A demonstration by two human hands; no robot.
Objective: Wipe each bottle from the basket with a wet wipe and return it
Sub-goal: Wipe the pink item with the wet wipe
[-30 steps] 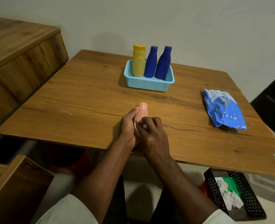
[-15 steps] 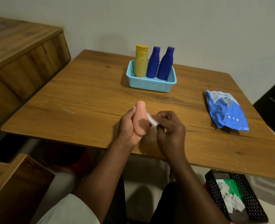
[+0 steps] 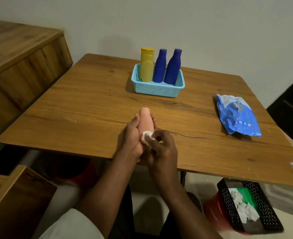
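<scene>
Left hand (image 3: 133, 135) is closed around the lower body of the pink bottle (image 3: 146, 120), thumb on the near-left side, fingertips showing round its far-right side. The bottle is held tilted, top pointing toward 12 o'clock, above the near middle of the table (image 3: 90, 104). Whether its base rests on the palm or the tabletop cannot be told; the hands cover it.

Right hand (image 3: 163, 149) pinches a bunched white wet wipe (image 3: 147, 137) between thumb and fingers and presses it against the lower part of the bottle, just beside the left thumb.

Handling, as judged: the bottle appears to be smooth, rigid plastic, light enough for a one-handed hold. How full it is cannot be seen. Once dampened, the surface is likely slippery. The sound hold is a full wrap round the widest part of the body, not the narrower top. The wipe is soft and limp; it needs to stay bunched under finger pressure to bear on the surface.

At 12 o'clock, well apart from the hands, stands the light-blue basket (image 3: 157, 90) with a yellow bottle (image 3: 147, 66) and two dark blue bottles (image 3: 160, 66) (image 3: 173, 67), all upright and side by side. A gap at the basket's right end seems adequate for the pink bottle's return.

At 2 o'clock lies the blue wipes pack (image 3: 237, 116), flat on the table. At 4 o'clock, below table level, a black mesh bin (image 3: 266, 213) holds crumpled white pieces.
</scene>
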